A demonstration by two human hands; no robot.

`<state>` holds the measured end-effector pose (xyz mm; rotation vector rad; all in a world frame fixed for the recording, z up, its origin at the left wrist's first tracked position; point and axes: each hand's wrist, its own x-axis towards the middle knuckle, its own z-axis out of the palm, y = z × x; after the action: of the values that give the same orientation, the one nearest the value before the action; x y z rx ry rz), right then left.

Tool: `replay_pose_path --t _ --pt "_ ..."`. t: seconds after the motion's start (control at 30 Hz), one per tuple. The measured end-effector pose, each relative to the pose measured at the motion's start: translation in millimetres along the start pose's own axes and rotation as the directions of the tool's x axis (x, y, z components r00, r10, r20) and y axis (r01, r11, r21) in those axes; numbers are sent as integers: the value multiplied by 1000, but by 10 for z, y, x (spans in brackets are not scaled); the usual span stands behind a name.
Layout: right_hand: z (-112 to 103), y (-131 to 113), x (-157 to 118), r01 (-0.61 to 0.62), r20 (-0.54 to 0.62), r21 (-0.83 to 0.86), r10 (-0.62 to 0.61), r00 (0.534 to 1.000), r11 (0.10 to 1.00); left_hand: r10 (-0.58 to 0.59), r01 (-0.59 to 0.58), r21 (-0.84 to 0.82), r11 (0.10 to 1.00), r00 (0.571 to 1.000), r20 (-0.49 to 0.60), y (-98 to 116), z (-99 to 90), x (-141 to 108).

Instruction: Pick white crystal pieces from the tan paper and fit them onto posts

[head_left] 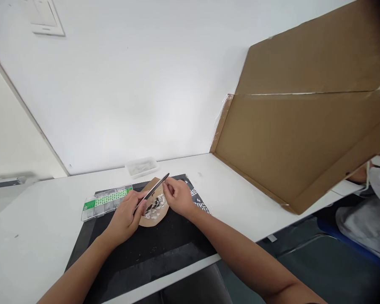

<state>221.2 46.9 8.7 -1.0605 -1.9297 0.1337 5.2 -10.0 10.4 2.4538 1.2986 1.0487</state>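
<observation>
My left hand [128,213] grips the lower end of a thin dark strip with a pale edge [156,186], fingers closed round it. The strip slants up to the right. My right hand [177,196] is closed in a pinch at the strip's upper part; what its fingertips hold is too small to tell. Below both hands lies a round brown paper piece [152,222] with white and dark scraps [158,204] on it. The paper rests on a black mat [152,249].
A clear case with a green label [106,202] lies left of the paper. A translucent tray [142,167] stands by the wall. White-patterned pieces [201,205] lie at the mat's right. A large cardboard panel [291,139] stands at the right; a person [367,219] sits beyond it.
</observation>
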Motion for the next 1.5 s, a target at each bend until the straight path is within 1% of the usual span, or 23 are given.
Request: replay_pose_path --t 0.17,0.23,0.33,0.4,0.53,0.67,0.83,0.87,0.93,1.07,1.17,1.23,1.4,1.5 --pt "53 -106 -62 109 57 100 -115 992 989 8 -8 -21 1000 1000 -15 18 -9 1" --pt "53 -139 -79 133 67 141 -144 987 981 8 -9 -20 1000 1000 -28 25 -16 2" --pt "7 -135 -76 131 66 174 -145 987 976 10 -10 -5 1000 999 -31 30 -26 2" --pt "-27 -109 -64 107 50 184 -118 992 977 12 -12 -2 1000 1000 -19 31 -27 -1" --pt "-31 -58 -41 82 30 153 -88 996 985 10 -10 -9 1000 1000 3 32 -17 -7" --pt "9 -53 -40 67 22 96 -70 997 993 -2 1 -17 1000 1000 -10 33 -3 -7" --pt "28 -148 -85 189 92 114 -199 976 975 14 -14 -16 1000 1000 -1 42 -5 1" --pt "27 -163 -89 194 94 111 -205 974 975 15 -15 -16 1000 1000 -1 44 -8 3" --pt "14 -161 -78 157 66 89 -163 984 984 11 -12 -19 1000 1000 -8 41 -13 6" --pt "-41 -32 -3 4 -36 55 -2 999 998 4 -4 -6 1000 1000 1 14 -8 -1" --pt "-71 40 29 -45 -62 66 49 997 997 12 -12 4 1000 1000 5 -4 10 -10" --pt "-67 12 15 -22 -35 75 25 999 997 15 -15 1 1000 1000 3 -10 20 -11" --pt "4 -198 -78 114 66 104 -122 990 988 25 -25 11 1000 1000 -2 -13 18 -3" --pt "14 -208 -79 102 50 83 -106 993 991 19 -19 27 999 1000 -7 -19 14 -1"
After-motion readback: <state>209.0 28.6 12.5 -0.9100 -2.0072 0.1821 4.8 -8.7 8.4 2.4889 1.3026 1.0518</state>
